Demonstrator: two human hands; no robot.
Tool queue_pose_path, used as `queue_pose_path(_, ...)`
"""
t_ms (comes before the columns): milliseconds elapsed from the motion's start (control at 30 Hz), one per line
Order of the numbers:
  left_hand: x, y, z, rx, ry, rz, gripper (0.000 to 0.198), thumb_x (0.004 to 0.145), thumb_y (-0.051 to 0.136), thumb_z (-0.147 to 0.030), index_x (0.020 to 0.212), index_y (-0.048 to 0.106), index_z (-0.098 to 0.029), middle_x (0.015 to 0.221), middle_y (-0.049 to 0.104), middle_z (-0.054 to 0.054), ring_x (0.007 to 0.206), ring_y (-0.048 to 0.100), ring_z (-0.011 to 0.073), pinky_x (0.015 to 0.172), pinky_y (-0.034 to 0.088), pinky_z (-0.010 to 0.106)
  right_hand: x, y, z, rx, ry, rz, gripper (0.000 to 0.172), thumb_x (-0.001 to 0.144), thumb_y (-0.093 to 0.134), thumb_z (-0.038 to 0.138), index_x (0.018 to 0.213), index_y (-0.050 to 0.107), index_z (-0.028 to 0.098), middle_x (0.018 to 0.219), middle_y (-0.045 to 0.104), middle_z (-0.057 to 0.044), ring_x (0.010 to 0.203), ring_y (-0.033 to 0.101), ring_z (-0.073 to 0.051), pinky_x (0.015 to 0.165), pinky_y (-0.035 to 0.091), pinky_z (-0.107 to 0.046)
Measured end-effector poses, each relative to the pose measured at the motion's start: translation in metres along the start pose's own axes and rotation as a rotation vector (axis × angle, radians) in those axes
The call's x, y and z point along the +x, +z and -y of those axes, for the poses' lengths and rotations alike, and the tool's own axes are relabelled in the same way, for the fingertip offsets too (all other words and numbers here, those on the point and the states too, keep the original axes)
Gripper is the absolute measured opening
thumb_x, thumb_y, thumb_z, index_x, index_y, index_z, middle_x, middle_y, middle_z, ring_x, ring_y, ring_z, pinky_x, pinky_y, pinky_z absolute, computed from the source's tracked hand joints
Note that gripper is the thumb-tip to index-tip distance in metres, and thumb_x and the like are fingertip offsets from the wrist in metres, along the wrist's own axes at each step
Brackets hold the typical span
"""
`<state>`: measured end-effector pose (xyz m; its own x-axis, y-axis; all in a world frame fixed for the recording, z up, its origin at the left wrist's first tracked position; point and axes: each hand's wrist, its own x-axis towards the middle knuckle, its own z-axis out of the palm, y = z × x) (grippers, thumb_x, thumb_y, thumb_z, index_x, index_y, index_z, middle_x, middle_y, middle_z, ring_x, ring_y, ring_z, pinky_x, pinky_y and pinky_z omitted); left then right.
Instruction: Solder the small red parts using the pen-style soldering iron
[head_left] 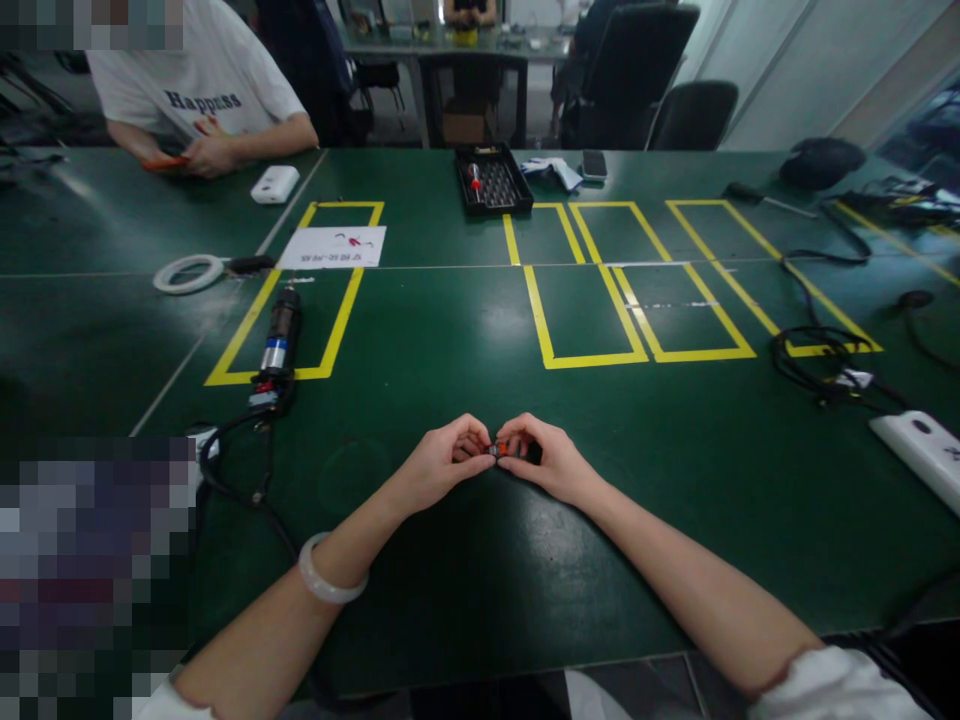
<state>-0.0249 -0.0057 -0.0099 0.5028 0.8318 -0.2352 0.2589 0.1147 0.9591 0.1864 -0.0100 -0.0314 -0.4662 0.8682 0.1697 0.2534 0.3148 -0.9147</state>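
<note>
Near the front middle of the green table (420, 350), my two hands meet over a small orange-and-black part (502, 450), its exact kind too small to make out. My left hand (442, 462) pinches its left end between thumb and fingertips. From the other side, my right hand (553, 460) has thumb and fingers closed round its right end. The fingers hide much of the part. To the left of my hands lies a black electric screwdriver (279, 330) with its cable on the tabletop.
Yellow tape frames (596, 360) mark the table. At the back stand a black tray (493, 195) and a phone (594, 166). A white card (334, 247) and tape roll (187, 274) lie left; coiled cables (817, 365) and a power strip (919, 455) right. Another person (217, 110) sits across.
</note>
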Motion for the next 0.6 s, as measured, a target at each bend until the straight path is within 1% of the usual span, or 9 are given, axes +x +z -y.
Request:
queue_pose_path(100,-0.001,0.0,-0.002,0.028,0.0,0.015,0.029,0.081,0.067,-0.037,0.096,0.054,-0.016,0.09,0.063,0.003,0.08,0.061,0.0131,0.075,0.05,0.027,0.0,-0.002,0.001,-0.047,-0.004,0.017,0.015,0.083,0.066,0.017,0.096,0.06,0.019,0.085,0.062,-0.001,0.073,0.058,-0.012,0.066,0.045,-0.025)
queue_pose_path(167,-0.001,-0.003,-0.005,0.084,0.006,0.015,0.029,0.084,0.062,-0.04,0.099,0.056,-0.016,0.091,0.064,0.004,0.082,0.062,0.0143,0.075,0.05,0.028,0.001,-0.003,0.002,-0.057,-0.005,0.017,0.014,0.082,0.066,0.017,0.095,0.061,0.019,0.085,0.062,-0.001,0.073,0.058,-0.013,0.066,0.045,-0.025)
queue_pose_path(233,-0.002,-0.013,-0.008,0.172,0.016,-0.014,0.031,0.089,0.055,-0.043,0.105,0.057,-0.017,0.095,0.065,0.006,0.086,0.063,0.0159,0.077,0.05,0.029,0.001,-0.005,0.001,-0.046,0.008,0.016,0.014,0.082,0.066,0.017,0.096,0.061,0.018,0.085,0.061,-0.001,0.073,0.057,-0.013,0.066,0.045,-0.025)
queue_pose_path(267,-0.003,-0.021,-0.01,0.23,0.027,-0.05,0.033,0.09,0.052,-0.045,0.108,0.057,-0.017,0.098,0.066,0.007,0.088,0.063,0.0168,0.079,0.05,0.03,0.001,-0.005,0.001,-0.034,0.018,0.016,0.014,0.082,0.066,0.017,0.096,0.061,0.018,0.085,0.061,-0.001,0.073,0.057,-0.013,0.065,0.045,-0.025)
queue_pose_path(333,-0.007,-0.044,-0.012,0.4,0.061,-0.178,0.036,0.09,0.049,-0.046,0.113,0.057,-0.018,0.106,0.065,0.008,0.095,0.063,0.0187,0.087,0.049,0.033,0.001,-0.005,0.0,-0.007,0.041,0.021,0.015,0.083,0.065,0.017,0.097,0.061,0.018,0.084,0.062,-0.002,0.072,0.057,-0.013,0.065,0.046,-0.025)
queue_pose_path(433,-0.017,-0.091,-0.007,0.813,0.075,-0.495,0.044,0.088,0.051,-0.048,0.121,0.055,-0.018,0.124,0.058,0.011,0.115,0.055,0.0248,0.1,0.042,0.04,0.002,-0.006,0.0,0.008,0.055,0.029,0.015,0.082,0.065,0.017,0.097,0.062,0.018,0.084,0.062,-0.002,0.072,0.057,-0.013,0.065,0.046,-0.025)
queue_pose_path(467,-0.021,-0.107,-0.004,0.959,0.045,-0.602,0.049,0.088,0.051,-0.048,0.125,0.053,-0.016,0.129,0.055,0.013,0.122,0.05,0.0282,0.105,0.038,0.043,0.002,-0.006,0.001,0.008,0.055,0.031,0.015,0.082,0.065,0.017,0.096,0.062,0.018,0.085,0.062,-0.002,0.072,0.057,-0.013,0.065,0.046,-0.025)
queue_pose_path(533,-0.03,-0.137,0.005,1.158,-0.093,-0.774,0.06,0.087,0.05,-0.048,0.134,0.045,-0.011,0.139,0.046,0.019,0.129,0.042,0.0343,0.107,0.034,0.048,0.002,-0.006,0.001,0.001,0.047,0.03,0.014,0.082,0.065,0.017,0.096,0.062,0.018,0.088,0.062,-0.003,0.073,0.058,-0.013,0.065,0.046,-0.025)
queue_pose_path(600,-0.039,-0.16,0.013,1.24,-0.268,-0.867,0.069,0.085,0.051,-0.05,0.138,0.039,-0.008,0.143,0.041,0.022,0.128,0.041,0.0395,0.103,0.037,0.052,0.002,-0.006,0.001,-0.009,0.044,0.034,0.015,0.082,0.065,0.017,0.096,0.062,0.018,0.088,0.063,-0.003,0.074,0.058,-0.013,0.065,0.045,-0.025)
